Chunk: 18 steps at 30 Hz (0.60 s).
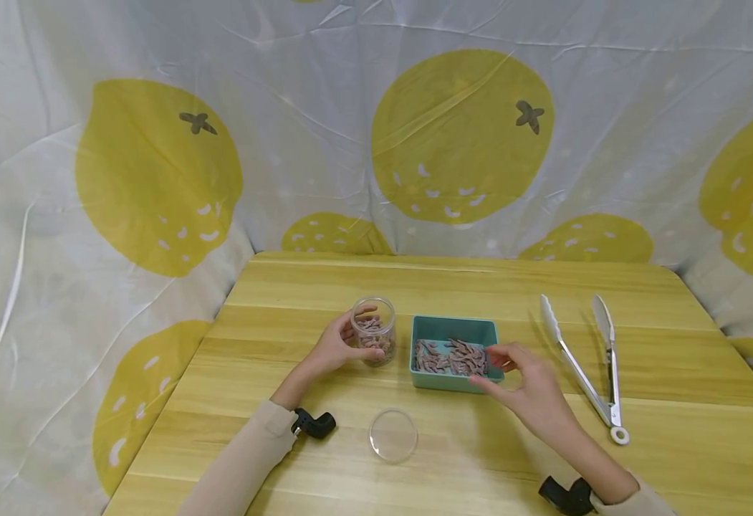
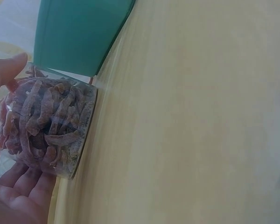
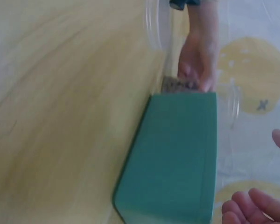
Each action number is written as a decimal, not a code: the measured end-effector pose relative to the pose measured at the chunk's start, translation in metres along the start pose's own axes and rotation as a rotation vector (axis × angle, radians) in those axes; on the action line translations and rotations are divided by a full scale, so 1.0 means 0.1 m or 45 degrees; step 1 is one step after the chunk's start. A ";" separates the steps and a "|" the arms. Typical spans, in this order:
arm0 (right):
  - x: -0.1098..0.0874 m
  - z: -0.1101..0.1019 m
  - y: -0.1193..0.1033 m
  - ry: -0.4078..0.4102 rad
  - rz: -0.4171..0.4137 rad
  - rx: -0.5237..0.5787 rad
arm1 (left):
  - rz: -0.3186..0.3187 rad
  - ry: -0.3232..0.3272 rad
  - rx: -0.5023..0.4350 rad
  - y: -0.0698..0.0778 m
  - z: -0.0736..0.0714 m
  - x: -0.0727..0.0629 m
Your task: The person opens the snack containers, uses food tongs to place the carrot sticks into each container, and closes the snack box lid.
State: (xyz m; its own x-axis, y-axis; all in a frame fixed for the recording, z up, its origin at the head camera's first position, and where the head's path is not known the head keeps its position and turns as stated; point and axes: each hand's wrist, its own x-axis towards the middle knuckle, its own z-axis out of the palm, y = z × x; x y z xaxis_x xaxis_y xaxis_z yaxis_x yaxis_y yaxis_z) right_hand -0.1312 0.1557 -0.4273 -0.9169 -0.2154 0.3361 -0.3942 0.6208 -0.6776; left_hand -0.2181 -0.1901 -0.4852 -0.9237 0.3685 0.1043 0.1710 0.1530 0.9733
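Note:
My left hand (image 1: 334,351) holds a clear plastic jar (image 1: 381,350) upright on the table, thumb on the near side and fingers around the back. The jar has no lid on and is partly filled with brownish, dried-meat-like strips (image 2: 51,116). To its right stands a teal rectangular box (image 1: 453,383) with more such strips (image 1: 466,357) on its bottom. My right hand (image 1: 531,390) hovers at the box's right end, thumb and fingers spread apart. In the right wrist view its fingers (image 3: 252,205) hold nothing, and the box wall (image 3: 172,154) hides the contents.
A clear round lid (image 1: 393,436) lies flat in front of the jar. Metal tongs (image 1: 584,373) rest spread on the right of the wooden table (image 1: 286,466). A lemon-print cloth (image 1: 312,107) hangs behind and at both sides.

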 end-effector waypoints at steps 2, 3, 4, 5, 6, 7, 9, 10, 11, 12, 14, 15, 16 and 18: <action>-0.01 0.06 -0.04 -0.042 -0.005 0.041 | -0.002 0.003 -0.002 0.00 0.00 0.00; -0.02 0.09 -0.05 -0.072 -0.003 0.073 | -0.002 0.004 -0.001 -0.01 0.00 0.00; -0.02 0.12 -0.06 -0.105 -0.007 0.106 | -0.003 0.004 0.001 -0.01 0.00 0.00; -0.02 0.15 -0.07 -0.136 -0.020 0.138 | -0.004 0.005 0.001 -0.01 0.00 0.00; -0.03 0.19 -0.08 -0.167 -0.034 0.165 | -0.003 0.005 0.001 -0.01 -0.01 0.00; -0.03 0.22 -0.09 -0.192 -0.055 0.191 | -0.005 0.006 -0.001 -0.02 -0.01 0.00; -0.04 0.28 -0.12 -0.215 -0.103 0.233 | -0.006 0.006 -0.001 -0.02 -0.01 0.00; -0.04 0.30 -0.14 -0.217 -0.128 0.244 | -0.006 0.003 -0.003 -0.02 -0.01 0.00; -0.04 0.33 -0.15 -0.219 -0.144 0.256 | -0.006 0.002 -0.005 -0.02 0.00 0.01; -0.04 0.35 -0.17 -0.218 -0.156 0.268 | -0.006 0.000 -0.004 -0.02 0.00 0.01; -0.04 0.38 -0.20 -0.217 -0.179 0.294 | -0.009 -0.002 -0.004 -0.02 0.00 0.01; -0.03 0.39 -0.21 -0.226 -0.184 0.304 | -0.009 -0.003 -0.004 -0.02 0.00 0.01; -0.03 0.40 -0.22 -0.239 -0.195 0.310 | -0.008 -0.003 -0.006 -0.02 0.00 0.01; -0.02 0.42 -0.24 -0.271 -0.213 0.335 | -0.002 -0.003 -0.006 -0.01 0.00 0.01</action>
State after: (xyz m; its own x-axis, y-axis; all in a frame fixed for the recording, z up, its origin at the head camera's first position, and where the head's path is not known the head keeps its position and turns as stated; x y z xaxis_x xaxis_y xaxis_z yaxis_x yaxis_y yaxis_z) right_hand -0.1225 0.1091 -0.4389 -0.8201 -0.4665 0.3314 -0.5167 0.3551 -0.7790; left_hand -0.2190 -0.1900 -0.4864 -0.9233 0.3701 0.1023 0.1680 0.1496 0.9744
